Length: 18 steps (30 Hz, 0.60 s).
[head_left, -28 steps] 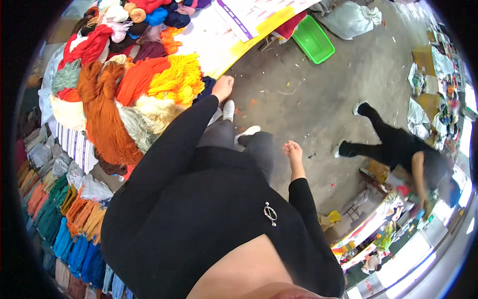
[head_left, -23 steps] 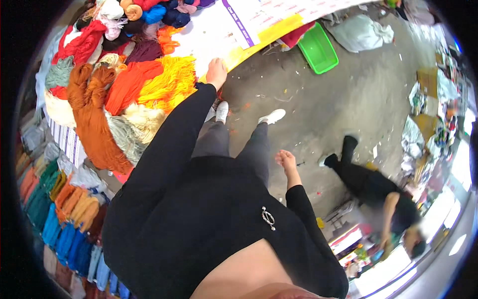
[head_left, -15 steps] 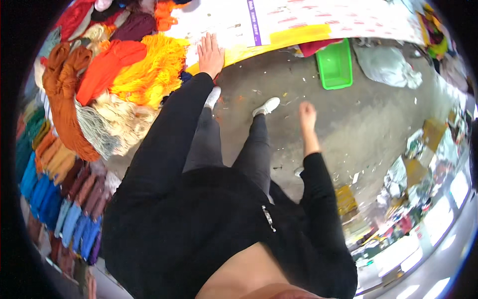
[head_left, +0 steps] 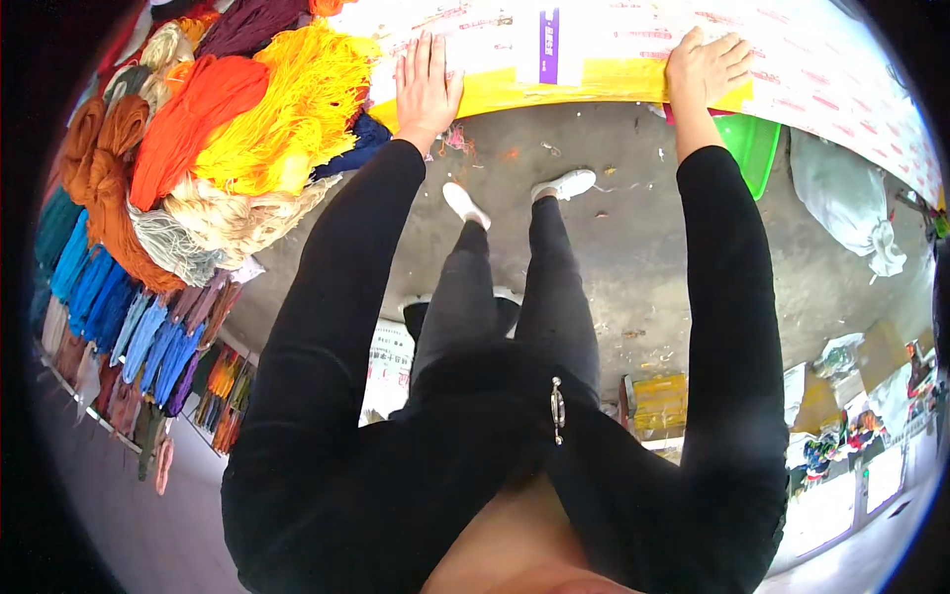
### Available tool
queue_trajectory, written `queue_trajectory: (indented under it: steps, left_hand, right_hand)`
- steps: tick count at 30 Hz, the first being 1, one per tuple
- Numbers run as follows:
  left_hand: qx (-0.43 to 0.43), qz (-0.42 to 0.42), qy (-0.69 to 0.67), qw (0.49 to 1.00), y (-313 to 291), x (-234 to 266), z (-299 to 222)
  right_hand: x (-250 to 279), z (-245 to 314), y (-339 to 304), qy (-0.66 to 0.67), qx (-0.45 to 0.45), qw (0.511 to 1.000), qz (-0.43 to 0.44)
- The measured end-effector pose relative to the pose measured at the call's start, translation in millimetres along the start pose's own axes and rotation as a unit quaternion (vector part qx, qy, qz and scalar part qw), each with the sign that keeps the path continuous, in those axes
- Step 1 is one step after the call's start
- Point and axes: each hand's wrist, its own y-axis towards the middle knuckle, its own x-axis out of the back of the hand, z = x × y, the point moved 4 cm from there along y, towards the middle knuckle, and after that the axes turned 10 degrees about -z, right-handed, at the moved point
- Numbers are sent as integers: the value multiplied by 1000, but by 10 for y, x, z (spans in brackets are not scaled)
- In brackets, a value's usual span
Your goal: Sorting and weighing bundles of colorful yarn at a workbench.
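Head view: biggest thing I've got is the white, yellow-edged table (head_left: 480, 54). A heap of yarn hanks (head_left: 198, 124) sits at its left end, a bright yellow hank (head_left: 287, 104) among them; a pale sack (head_left: 841, 188) and green tub (head_left: 750, 158) sit toward its right side, lower down. Left hand (head_left: 426, 94) looks palm-down on its near edge, fingers slightly parted; right hand (head_left: 705, 71) likewise, fanned wider, nothing gripped. I'd call this step bracing; any yarn grab would need the left lifted.

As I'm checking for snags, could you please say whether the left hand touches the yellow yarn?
Apart: the head view shows a strip of the tabletop between the left hand and the yellow yarn.
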Motion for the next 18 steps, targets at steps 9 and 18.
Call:
queue_trajectory:
  steps: [9, 18]
  left_hand:
    - [-10, -21, -21, 1000, 71, 16, -17]
    - [-14, -14, -14, 1000, 30, -43, 2]
  right_hand:
    - [-24, -27, 34, -3, 3, 1000, 6]
    - [-28, -7, 50, -151, -17, 985, 81]
